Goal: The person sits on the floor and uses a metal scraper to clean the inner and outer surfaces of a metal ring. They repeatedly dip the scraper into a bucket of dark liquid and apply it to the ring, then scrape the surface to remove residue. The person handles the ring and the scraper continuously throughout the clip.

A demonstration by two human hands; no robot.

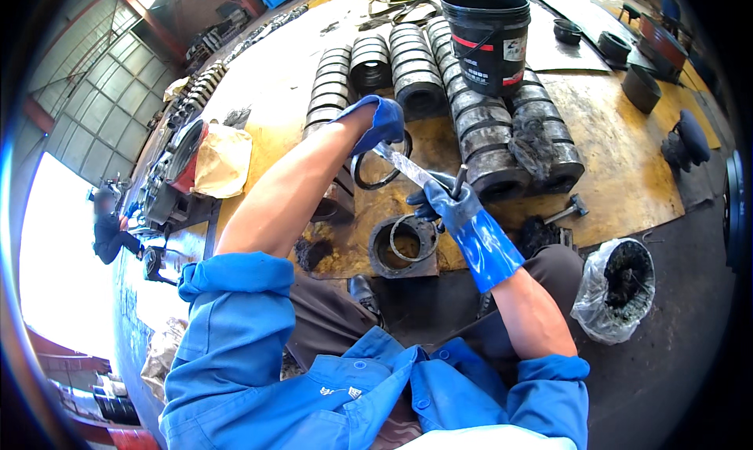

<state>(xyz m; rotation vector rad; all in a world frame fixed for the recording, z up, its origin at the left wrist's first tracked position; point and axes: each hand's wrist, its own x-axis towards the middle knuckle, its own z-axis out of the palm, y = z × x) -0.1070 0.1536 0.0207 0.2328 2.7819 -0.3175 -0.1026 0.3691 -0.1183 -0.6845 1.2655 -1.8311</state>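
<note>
My left hand (382, 125), in a blue glove, is bent over near the cylinder rows. A clear, shiny plastic strip (404, 165) runs from it to my right hand (449, 205), also gloved in blue. Both hands look closed; the left fingers are mostly hidden. A dark rod (460, 179) sticks up from my right fist. Below that hand a thin metal ring (398, 248) hangs over a round-bored metal block (382, 263); whether the fingers hold it is unclear. Behind the strip, a black ring (358, 176) stands by my left hand.
Rows of stacked grooved cylinders (480, 132) lie on the stained table (620, 176), with a black bucket (486, 38) on top. A hammer (566, 212) lies at right. A plastic-lined bin (616, 293) stands beside my knee. Another person (110, 230) sits far left.
</note>
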